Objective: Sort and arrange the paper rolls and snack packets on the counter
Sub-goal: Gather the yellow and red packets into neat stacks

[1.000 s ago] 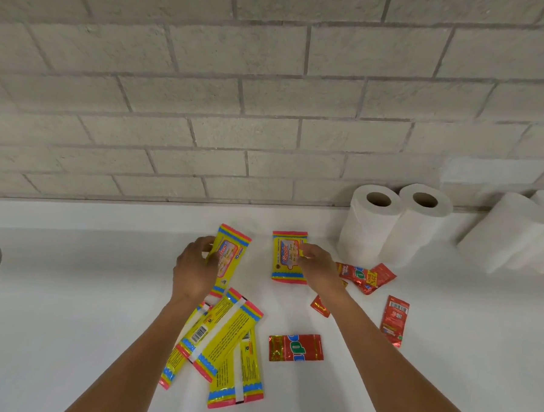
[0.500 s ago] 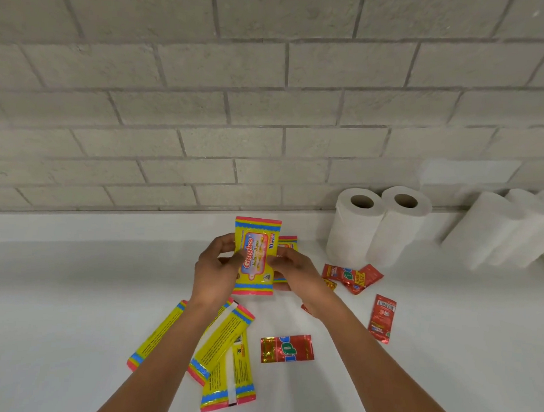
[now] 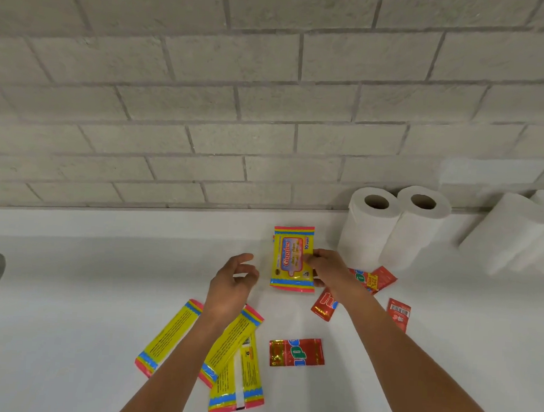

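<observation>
Now right fingers (image 3: 312, 261) pinch (edge-on) yellow packet (image 3: 291, 259).

The held packet (image 3: 293, 259) is yellow with red and blue bands at both ends and a pink label with red lettering. Near-left packets (image 3: 169, 336) share that yellow, blue and pink-red banding. Sachets (image 3: 296, 352) are red with gold. Rolls (image 3: 369, 226) and counter (image 3: 71, 289) are white; the wall (image 3: 207, 92) is grey brick.

bright even light, soft shadows, wide-angle bowing at edges
</observation>
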`<state>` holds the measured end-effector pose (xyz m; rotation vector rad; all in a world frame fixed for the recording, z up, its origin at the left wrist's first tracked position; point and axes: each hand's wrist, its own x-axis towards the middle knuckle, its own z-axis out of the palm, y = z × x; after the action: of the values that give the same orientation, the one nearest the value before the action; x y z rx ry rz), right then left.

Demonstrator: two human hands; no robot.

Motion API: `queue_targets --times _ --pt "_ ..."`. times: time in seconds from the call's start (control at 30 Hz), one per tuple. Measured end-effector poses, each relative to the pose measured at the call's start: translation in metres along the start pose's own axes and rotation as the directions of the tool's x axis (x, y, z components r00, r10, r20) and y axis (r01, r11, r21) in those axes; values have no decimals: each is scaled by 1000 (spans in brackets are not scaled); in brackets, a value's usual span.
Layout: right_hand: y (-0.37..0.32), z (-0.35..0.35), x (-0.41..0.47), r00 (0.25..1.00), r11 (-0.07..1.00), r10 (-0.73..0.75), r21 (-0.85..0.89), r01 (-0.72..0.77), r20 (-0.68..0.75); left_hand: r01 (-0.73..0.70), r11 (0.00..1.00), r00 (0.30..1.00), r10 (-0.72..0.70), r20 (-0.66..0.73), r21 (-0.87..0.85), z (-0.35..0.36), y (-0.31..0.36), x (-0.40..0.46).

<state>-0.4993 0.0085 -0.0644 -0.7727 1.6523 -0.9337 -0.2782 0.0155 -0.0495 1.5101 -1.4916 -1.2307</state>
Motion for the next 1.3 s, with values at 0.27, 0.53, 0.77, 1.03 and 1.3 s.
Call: queue_targets --times 0.27,0.53,0.77,1.03,1.3 --pt "3 -2 44 991 991 90 -88 -99 -102 29 999 1000 -29 -6 22 -18 -27 -9" --pt "0 6 57 981 960 105 -240 -143 -164 51 998 999 -51 -5 43 -24 -36 -3" --pt "4 9 55 976 976 -2 -214 -45 -217 52 997 999 -51 -14 62 -26 -41 -1" --pt "6 13 50 970 948 -58 -319 -21 -236 -6 989 998 14 -56 147 -39 -47 1" --pt "4 13 37 970 928 -92 -372 2 -224 -73 834 997 58 45 547 -51 -61 -15"
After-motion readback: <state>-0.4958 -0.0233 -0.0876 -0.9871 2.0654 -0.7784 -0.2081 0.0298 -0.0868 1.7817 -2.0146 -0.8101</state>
